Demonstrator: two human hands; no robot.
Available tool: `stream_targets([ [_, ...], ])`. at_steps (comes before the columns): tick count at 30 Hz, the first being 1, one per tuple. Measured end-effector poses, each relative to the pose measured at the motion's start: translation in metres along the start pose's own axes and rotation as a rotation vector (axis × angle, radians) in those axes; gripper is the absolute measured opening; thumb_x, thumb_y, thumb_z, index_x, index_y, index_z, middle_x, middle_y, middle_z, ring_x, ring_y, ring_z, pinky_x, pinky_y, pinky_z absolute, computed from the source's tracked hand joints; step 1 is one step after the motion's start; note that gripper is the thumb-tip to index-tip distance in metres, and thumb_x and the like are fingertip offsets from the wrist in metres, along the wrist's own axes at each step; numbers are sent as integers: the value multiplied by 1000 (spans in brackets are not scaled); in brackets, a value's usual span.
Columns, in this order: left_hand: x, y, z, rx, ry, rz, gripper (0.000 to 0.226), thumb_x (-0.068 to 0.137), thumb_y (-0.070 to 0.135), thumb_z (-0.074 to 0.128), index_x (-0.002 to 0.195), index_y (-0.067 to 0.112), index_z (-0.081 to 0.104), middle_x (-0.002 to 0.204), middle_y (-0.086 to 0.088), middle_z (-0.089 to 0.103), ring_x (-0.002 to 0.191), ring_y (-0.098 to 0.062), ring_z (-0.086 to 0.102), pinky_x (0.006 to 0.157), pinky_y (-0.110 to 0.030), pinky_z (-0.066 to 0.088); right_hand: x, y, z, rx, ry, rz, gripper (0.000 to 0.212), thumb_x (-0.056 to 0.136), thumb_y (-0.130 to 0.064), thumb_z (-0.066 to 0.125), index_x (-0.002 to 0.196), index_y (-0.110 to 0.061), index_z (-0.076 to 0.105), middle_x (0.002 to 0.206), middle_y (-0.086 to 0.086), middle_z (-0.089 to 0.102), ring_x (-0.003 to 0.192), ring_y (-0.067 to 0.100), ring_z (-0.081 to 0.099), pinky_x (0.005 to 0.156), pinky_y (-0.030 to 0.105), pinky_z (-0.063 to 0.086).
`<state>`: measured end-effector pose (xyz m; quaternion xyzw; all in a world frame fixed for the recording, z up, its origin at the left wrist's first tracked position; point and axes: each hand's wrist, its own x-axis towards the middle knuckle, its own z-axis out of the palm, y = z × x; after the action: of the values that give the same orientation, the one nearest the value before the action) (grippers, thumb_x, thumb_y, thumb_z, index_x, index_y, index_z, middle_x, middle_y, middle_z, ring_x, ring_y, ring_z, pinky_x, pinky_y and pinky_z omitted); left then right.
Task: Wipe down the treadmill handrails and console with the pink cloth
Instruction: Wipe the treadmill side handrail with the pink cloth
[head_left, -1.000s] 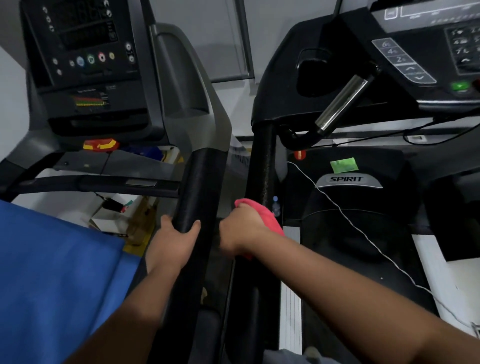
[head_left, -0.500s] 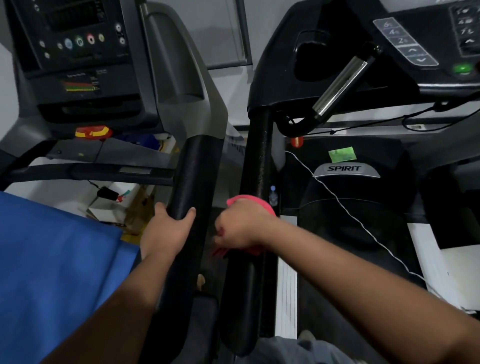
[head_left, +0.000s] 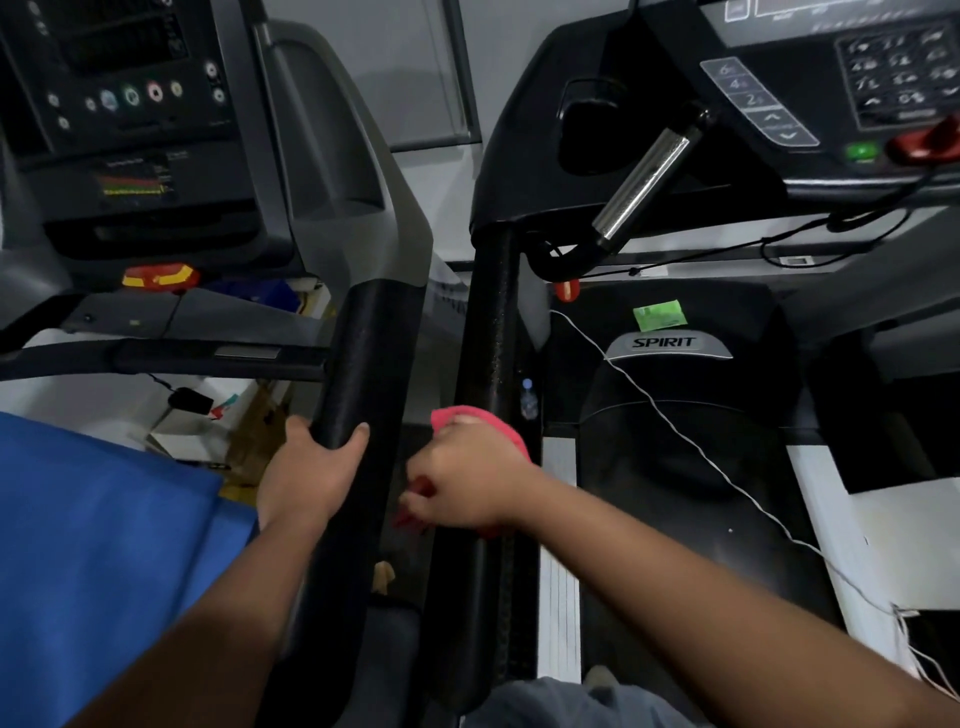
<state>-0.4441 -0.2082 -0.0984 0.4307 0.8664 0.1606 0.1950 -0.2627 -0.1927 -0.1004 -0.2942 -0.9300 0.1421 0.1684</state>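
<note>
Bunching limp and light under the curled fingers of the right hand (head_left: 467, 475), the pink cloth (head_left: 485, 418) seems best held wadded round the stiff handrail (head_left: 491, 322), while the left hand (head_left: 306, 467) clasps the neighbouring rail (head_left: 366, 364)

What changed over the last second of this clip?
The right hand, gripping the pink cloth, slid slightly down the black handrail toward the person. The left hand kept its grip on the neighbouring treadmill's rail; nothing was released.

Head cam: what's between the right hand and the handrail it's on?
The pink cloth. The right hand holds it wrapped around the black handrail, with cloth showing past the hand's edges in the head view.
</note>
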Motion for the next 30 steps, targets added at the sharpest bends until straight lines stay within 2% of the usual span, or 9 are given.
stream_targets([
  [2, -2, 1, 1, 14, 26, 4, 57, 86, 56, 54, 122, 14, 41, 92, -3, 55, 79, -25, 51, 69, -34, 40, -17, 29, 9, 232, 212, -20, 20, 84, -34, 61, 81, -16, 70, 81, 0, 69, 87, 20, 62, 93, 37, 43],
  [4, -4, 4, 2, 28, 50, 10, 57, 87, 53, 54, 124, 12, 41, 93, -4, 53, 82, -26, 52, 70, -34, 40, -29, 44, 19, 377, 382, 9, 21, 84, -30, 62, 94, -13, 70, 97, 1, 68, 106, 17, 58, 106, 33, 34],
  [8, -5, 5, 2, 38, 58, 10, 56, 87, 54, 54, 123, 13, 41, 97, -7, 57, 86, -29, 55, 71, -35, 43, -35, 32, 46, 573, 655, 258, 15, 89, -27, 55, 99, -19, 62, 115, -2, 52, 122, 12, 41, 110, 22, 24],
  [11, -4, 4, 2, 42, 58, 9, 54, 87, 54, 54, 122, 14, 41, 92, -3, 55, 79, -26, 51, 67, -34, 41, -36, 20, 51, 786, 731, 489, 7, 88, -38, 47, 94, -38, 49, 114, -14, 36, 117, 0, 35, 102, 8, 22],
  [19, -2, 1, 2, 52, 54, 11, 56, 85, 58, 53, 121, 17, 40, 90, -1, 55, 75, -23, 51, 63, -33, 41, -34, 30, 49, 901, 822, 620, 12, 69, -29, 35, 80, -26, 39, 94, -5, 36, 89, -11, 38, 85, 4, 29],
  [21, -1, 0, 2, 57, 49, 11, 54, 85, 58, 53, 118, 17, 40, 87, 0, 55, 72, -21, 51, 61, -32, 41, -32, 25, 45, 862, 792, 662, 14, 67, -31, 33, 79, -26, 39, 93, -7, 35, 89, -4, 37, 82, 6, 29],
  [23, 0, 0, 2, 64, 43, 14, 54, 86, 58, 52, 118, 17, 40, 84, 0, 55, 69, -20, 51, 59, -32, 40, -26, 15, 41, 665, 749, 677, 22, 71, -31, 38, 87, -23, 49, 100, -7, 38, 94, 7, 33, 84, 9, 28],
  [27, -2, 4, 2, 72, 59, 11, 54, 86, 56, 53, 119, 14, 41, 87, -4, 57, 72, -24, 52, 62, -33, 39, -11, 1, 34, 188, 694, 655, 29, 67, -26, 55, 93, -21, 68, 106, 0, 51, 96, 17, 33, 82, 32, 39],
  [30, -4, 4, 2, 74, 68, 12, 54, 87, 55, 53, 119, 14, 41, 88, -4, 57, 73, -24, 52, 63, -33, 40, -17, 5, 37, 228, 645, 598, 33, 71, -29, 51, 98, -22, 68, 110, -5, 50, 102, 15, 31, 89, 28, 35],
])
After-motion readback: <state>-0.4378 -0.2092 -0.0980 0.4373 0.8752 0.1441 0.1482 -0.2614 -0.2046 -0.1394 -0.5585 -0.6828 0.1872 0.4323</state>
